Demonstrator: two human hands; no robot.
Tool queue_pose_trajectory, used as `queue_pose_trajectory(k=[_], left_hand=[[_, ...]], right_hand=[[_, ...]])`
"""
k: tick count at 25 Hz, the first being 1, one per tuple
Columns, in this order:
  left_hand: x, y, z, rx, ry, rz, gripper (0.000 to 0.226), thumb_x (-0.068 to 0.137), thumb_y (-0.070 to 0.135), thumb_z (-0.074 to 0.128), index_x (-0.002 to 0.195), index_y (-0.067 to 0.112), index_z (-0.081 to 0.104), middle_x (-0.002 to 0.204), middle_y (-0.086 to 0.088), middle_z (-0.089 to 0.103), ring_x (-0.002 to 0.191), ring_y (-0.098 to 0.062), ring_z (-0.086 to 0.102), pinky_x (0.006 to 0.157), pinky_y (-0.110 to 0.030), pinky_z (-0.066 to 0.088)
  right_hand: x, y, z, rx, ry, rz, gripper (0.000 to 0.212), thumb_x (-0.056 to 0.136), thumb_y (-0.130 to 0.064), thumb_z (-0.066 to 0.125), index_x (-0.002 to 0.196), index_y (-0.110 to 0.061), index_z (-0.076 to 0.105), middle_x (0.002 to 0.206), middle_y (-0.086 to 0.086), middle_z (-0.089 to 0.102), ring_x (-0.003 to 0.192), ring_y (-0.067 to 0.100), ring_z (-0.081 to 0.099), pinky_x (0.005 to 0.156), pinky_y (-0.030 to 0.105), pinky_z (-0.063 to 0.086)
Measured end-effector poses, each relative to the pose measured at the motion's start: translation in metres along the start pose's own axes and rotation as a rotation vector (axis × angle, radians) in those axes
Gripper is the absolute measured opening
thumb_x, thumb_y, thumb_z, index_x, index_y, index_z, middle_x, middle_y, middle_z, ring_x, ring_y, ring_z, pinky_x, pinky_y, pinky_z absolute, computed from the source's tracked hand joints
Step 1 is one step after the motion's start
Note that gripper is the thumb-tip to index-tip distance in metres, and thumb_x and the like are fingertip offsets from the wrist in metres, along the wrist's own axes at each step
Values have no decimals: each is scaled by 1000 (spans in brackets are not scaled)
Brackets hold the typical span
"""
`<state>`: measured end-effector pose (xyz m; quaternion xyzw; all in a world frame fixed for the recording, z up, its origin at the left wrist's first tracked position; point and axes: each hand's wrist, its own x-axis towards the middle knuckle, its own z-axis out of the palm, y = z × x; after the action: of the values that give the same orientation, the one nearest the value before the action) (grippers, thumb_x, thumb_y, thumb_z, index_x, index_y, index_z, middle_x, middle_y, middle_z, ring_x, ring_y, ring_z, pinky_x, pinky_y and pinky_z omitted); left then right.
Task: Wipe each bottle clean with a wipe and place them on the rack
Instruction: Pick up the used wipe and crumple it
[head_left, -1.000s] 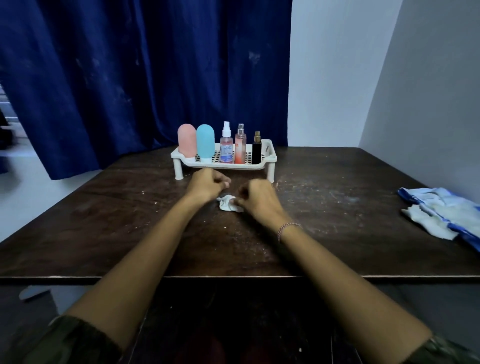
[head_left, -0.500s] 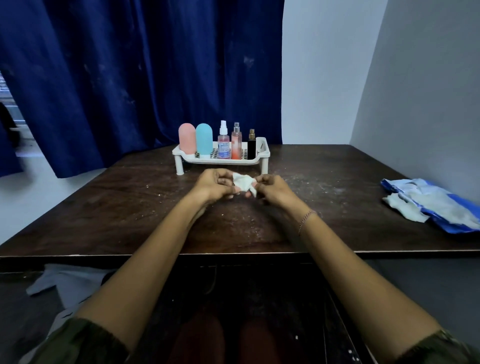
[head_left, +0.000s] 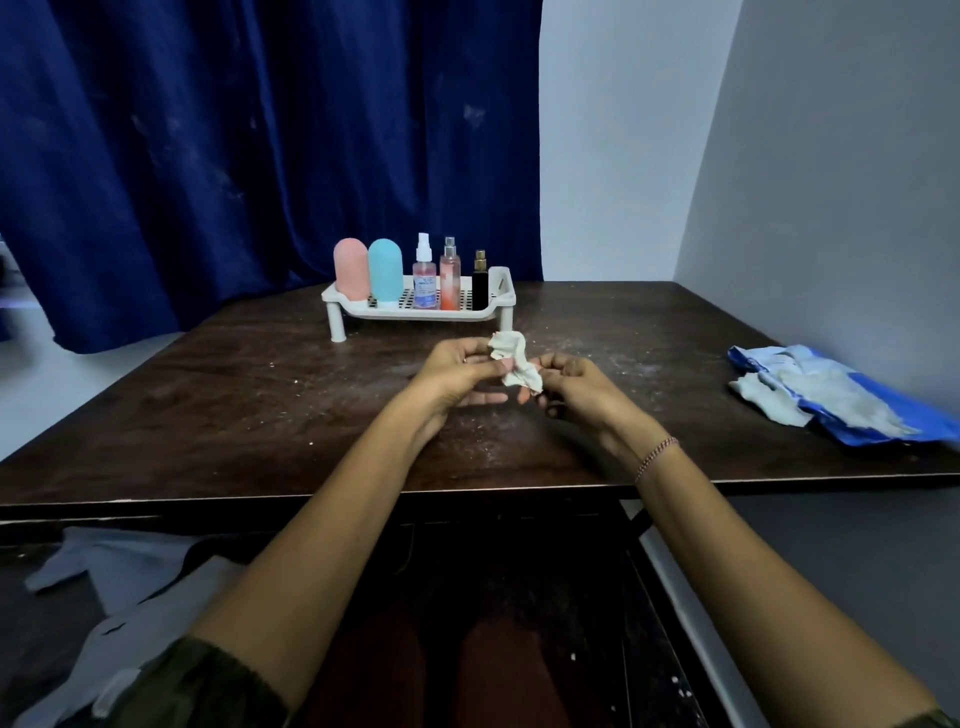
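Holding a crumpled white wipe (head_left: 514, 358) between them, both hands hover just over the dark wooden worktop (head_left: 260, 405), in front of the rack. The left hand (head_left: 457, 366) has its grip pinching the wipe's upper part between thumb and fingers. The right hand (head_left: 576, 384) has its grip pinching the lower end with its fingertips; a beaded bracelet (head_left: 655, 457) circles that wrist.

The white perforated rack (head_left: 501, 283) stands on short legs near the worktop's far edge, with five bottles upright in a row on it. From left to right these are a pink capsule bottle (head_left: 351, 267), a blue capsule bottle (head_left: 385, 270), a clear spray bottle (head_left: 424, 278), an orange-pink spray bottle (head_left: 449, 280) and a black bottle with a gold cap (head_left: 479, 283). The clear spray bottle bears a blue label, its writing too small to read. A blue wipe packet (head_left: 841, 395) lies at the worktop's right side, with pale wipes spilling across it; its print is blurred.
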<state>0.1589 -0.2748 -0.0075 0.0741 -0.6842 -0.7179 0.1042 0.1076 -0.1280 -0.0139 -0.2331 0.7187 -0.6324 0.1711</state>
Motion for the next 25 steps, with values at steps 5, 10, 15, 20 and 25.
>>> queue_pose_trajectory(k=[5, 10, 15, 20, 25], left_hand=[[6, -1, 19, 38, 82, 2, 23, 84, -1, 64, 106, -7, 62, 78, -4, 65, 64, -8, 65, 50, -17, 55], [7, -3, 35, 72, 84, 7, 25, 86, -6, 56, 110, -4, 61, 77, -6, 63, 47, -3, 63, 45, -16, 52], [7, -2, 46, 128, 106, -9, 21, 85, -1, 52, 98, 6, 66, 75, -3, 63, 55, -6, 54, 40, -14, 42], [14, -5, 73, 324, 10, 48, 20, 80, 18, 72, 97, 8, 69, 64, 6, 62, 53, -2, 51, 40, -14, 33], [36, -9, 129, 92, -10, -23, 12, 84, -8, 60, 95, -7, 62, 61, -5, 64, 39, -4, 59, 39, -11, 45]], right_hand=[[-6, -2, -9, 34, 162, -78, 17, 93, -32, 52, 89, -16, 56, 72, -5, 62, 56, 4, 56, 47, 15, 43], [-5, -1, -19, -160, 203, -149, 17, 84, -20, 66, 68, -19, 62, 59, -7, 61, 53, 4, 54, 57, 25, 50], [-15, 0, -40, -19, 246, 3, 12, 88, -18, 61, 77, -16, 65, 66, -5, 63, 46, -1, 49, 45, 14, 35], [-21, -5, -73, 45, 273, 63, 12, 90, -13, 58, 78, -12, 62, 70, 0, 63, 45, 2, 52, 39, 12, 37], [-29, -2, -128, 291, 265, 58, 13, 91, -2, 52, 79, -3, 59, 74, 10, 68, 61, 11, 67, 58, 16, 55]])
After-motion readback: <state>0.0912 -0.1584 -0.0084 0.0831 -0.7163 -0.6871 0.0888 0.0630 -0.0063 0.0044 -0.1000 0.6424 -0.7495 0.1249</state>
